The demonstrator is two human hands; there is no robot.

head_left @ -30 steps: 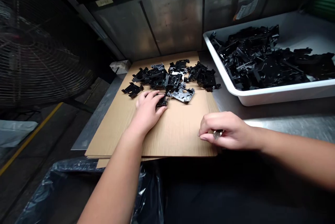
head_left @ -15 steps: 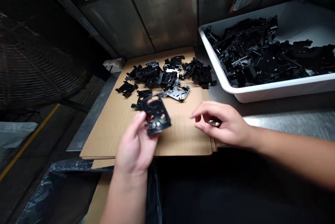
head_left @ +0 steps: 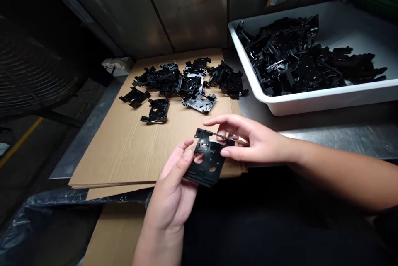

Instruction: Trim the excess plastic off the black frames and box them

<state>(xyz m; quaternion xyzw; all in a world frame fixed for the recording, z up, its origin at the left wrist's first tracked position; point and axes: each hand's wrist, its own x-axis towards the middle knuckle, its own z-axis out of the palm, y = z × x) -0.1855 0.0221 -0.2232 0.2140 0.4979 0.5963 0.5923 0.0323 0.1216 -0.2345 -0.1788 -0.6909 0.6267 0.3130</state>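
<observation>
A flat black plastic part (head_left: 209, 162) with cut-out holes is tilted up above the front of the cardboard. My left hand (head_left: 174, 189) grips its lower left side, thumb on the face and fingers behind. At its upper right corner, my right hand (head_left: 256, 139) has the thumb pressed on the edge, with curled fingers partly hidden behind. A small shiny metal piece (head_left: 234, 136) shows among the right fingers; its kind cannot be made out. Similar black parts (head_left: 168, 79) lie heaped on the cardboard sheets (head_left: 124, 146), with a single black part (head_left: 156, 111) closer to me.
At the right, a white tray (head_left: 317, 99) holds many black parts on the metal table (head_left: 298, 129). A metal panel (head_left: 192, 9) stands behind. A fan (head_left: 31, 67) is on the left, and a bag-lined bin (head_left: 37, 216) sits below the table's front.
The part in my left hand has moved right and toward me, and its face has turned. My right hand has moved slightly left and now touches the part's corner. The camera view has shifted.
</observation>
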